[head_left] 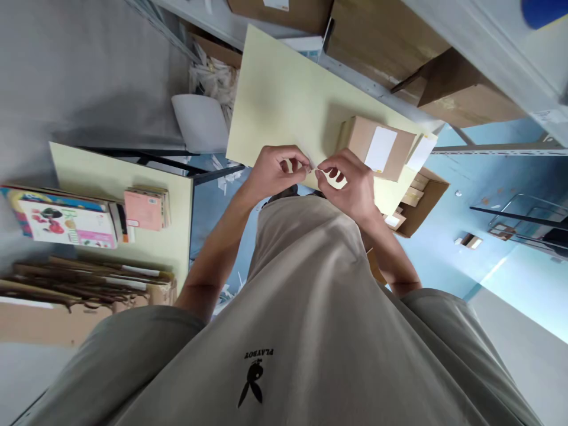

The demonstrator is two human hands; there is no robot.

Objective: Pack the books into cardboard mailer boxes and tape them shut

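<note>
Both hands meet over the near edge of a pale yellow rectangular worktop (284, 89), close in front of the shirt. The left hand (279, 170) has thumb and index fingers pressed together on one end of a small thin whitish piece (312, 166); the right hand (348, 180) pinches at its other end. Piece sits in the gap between the two sets of fingertips, too small to identify. Two-ended pinch probably because it's thin and light: one grip steadies, the other gets fine control. Working near the body likely keeps it in view and the forearms steady. Brown cardboard box with a white label (381, 147) rests on the worktop just beside the right hand, label visible, seemingly within easy reach but out of the fingers' way. Another white-labelled box (421, 152) is beyond it, by the edge. Open brown carton (428, 204) holding smaller boxes is off to the right, apparently grouping them.
</note>
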